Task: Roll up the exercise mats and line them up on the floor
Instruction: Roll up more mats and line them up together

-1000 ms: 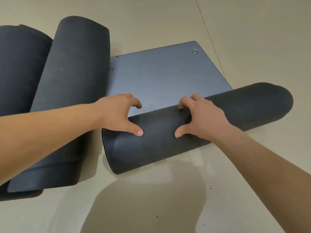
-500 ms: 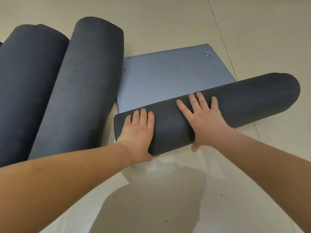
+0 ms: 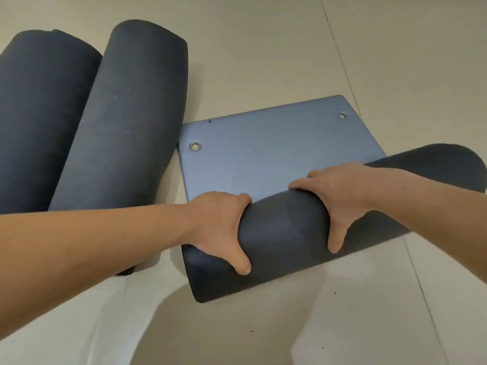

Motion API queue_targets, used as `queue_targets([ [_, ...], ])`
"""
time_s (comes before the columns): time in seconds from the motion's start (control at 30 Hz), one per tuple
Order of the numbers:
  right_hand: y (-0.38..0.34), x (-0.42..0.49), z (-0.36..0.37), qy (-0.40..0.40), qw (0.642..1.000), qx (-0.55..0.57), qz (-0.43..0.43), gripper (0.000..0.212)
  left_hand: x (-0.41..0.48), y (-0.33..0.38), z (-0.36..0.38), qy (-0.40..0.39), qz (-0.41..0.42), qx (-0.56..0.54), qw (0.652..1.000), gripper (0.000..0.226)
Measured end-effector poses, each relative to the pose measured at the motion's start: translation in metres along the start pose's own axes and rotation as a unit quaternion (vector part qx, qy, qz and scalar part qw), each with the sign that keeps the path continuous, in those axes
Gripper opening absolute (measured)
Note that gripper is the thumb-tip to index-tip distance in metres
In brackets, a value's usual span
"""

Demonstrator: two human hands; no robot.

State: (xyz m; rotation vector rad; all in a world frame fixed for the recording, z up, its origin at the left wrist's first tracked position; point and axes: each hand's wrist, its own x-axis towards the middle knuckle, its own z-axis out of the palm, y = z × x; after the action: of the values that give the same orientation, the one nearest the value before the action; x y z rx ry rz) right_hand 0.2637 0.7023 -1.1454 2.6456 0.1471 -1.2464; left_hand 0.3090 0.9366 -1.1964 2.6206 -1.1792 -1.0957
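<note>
This looks like an indoor exercise or activity room, though the exact kind of building cannot be told. The floor (image 3: 263, 61) is smooth, pale beige and bare, with thin straight seams (image 3: 340, 61) running across it, like sheet vinyl or large tiles. Foam exercise mats lie straight on it: two dark rolled mats (image 3: 126, 122) side by side, and a third mat (image 3: 263, 154) with metal eyelets (image 3: 195, 146) partly unrolled.

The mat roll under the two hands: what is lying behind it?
Behind the mat roll lies its flat blue unrolled end with two metal eyelets. The hands and roll hide the rolling line.
</note>
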Motion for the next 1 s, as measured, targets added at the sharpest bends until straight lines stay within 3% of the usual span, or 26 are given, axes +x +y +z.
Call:
queue_targets([
  [0.07,-0.002,-0.011,0.01,-0.084,0.994,0.072,-0.004,0.14,0.002,0.003,0.009,-0.079,0.011,-0.059,0.995,0.085],
  [0.13,-0.006,-0.018,0.015,-0.085,0.992,0.09,-0.004,0.141,0.01,-0.004,0.013,-0.133,0.013,-0.103,0.986,0.086],
  [0.2,-0.015,-0.028,0.013,0.002,0.999,0.04,0.014,0.131,0.021,-0.018,0.009,-0.149,0.012,-0.145,0.978,0.088],
  [0.27,-0.023,-0.039,0.014,0.109,0.993,0.017,0.041,0.105,0.029,-0.034,-0.003,-0.133,-0.002,-0.183,0.974,0.092],
  [0.33,-0.032,-0.048,0.019,0.137,0.988,0.049,0.054,0.089,0.034,-0.048,-0.019,-0.093,-0.025,-0.188,0.977,0.105],
  [0.43,-0.053,-0.048,0.03,0.056,0.994,0.068,0.068,0.129,0.035,-0.056,-0.036,-0.031,-0.034,-0.144,0.989,0.114],
  [0.57,-0.063,-0.026,0.036,0.071,0.992,0.014,0.1,0.134,0.019,-0.042,-0.039,0.033,0.006,-0.058,0.998,0.084],
  [0.67,-0.043,-0.013,0.013,0.063,0.994,0.042,0.073,0.128,0.003,-0.029,-0.036,0.132,0.043,0.056,0.989,0.043],
  [0.73,-0.033,-0.005,-0.005,0.056,0.995,0.068,0.054,0.122,-0.007,-0.018,-0.027,0.174,0.067,0.114,0.976,0.034],
  [0.8,-0.03,0.005,-0.021,0.054,0.994,0.083,0.048,0.121,-0.015,-0.008,-0.012,0.169,0.071,0.16,0.97,0.055],
  [0.93,-0.025,0.021,-0.037,0.104,0.986,0.103,0.085,0.123,-0.02,0.001,0.024,0.1,0.0,0.227,0.969,0.122],
  [1.0,-0.023,0.023,-0.035,0.158,0.977,0.095,0.108,0.113,-0.017,0.002,0.038,0.099,-0.023,0.224,0.969,0.134],
])
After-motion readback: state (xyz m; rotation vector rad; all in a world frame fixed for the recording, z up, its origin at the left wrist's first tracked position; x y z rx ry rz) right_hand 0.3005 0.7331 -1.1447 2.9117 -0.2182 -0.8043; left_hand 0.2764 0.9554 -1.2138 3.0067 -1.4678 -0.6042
